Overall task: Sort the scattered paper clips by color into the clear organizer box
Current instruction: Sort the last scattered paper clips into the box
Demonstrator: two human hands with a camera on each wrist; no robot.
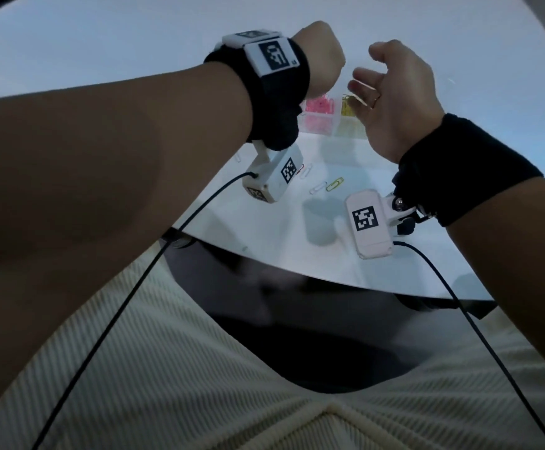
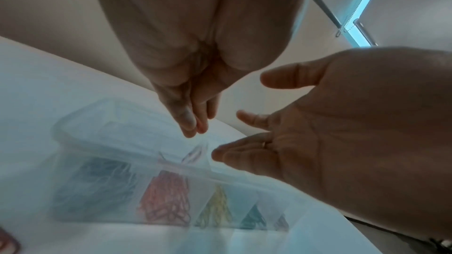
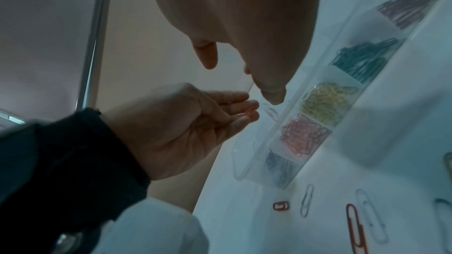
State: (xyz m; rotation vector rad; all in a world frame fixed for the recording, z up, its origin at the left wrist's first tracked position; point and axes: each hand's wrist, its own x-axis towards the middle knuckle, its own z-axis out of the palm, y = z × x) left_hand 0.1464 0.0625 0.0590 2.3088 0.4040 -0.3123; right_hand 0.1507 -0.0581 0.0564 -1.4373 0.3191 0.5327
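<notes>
The clear organizer box lies on the white table, its lid open behind it. Its compartments hold dark, green, yellow, pink-red and grey clips. My left hand hovers over the lid, fingers straight and together with the thumb against them; no clip shows between them. Just under the fingertips is a pale clip; whether it lies on the lid I cannot tell. My right hand is held beside it, palm up, fingers spread and empty.
Loose clips lie on the table in front of the box: a small red one, a long red one, white ones and a yellow-green one. The table's near edge is close to my lap.
</notes>
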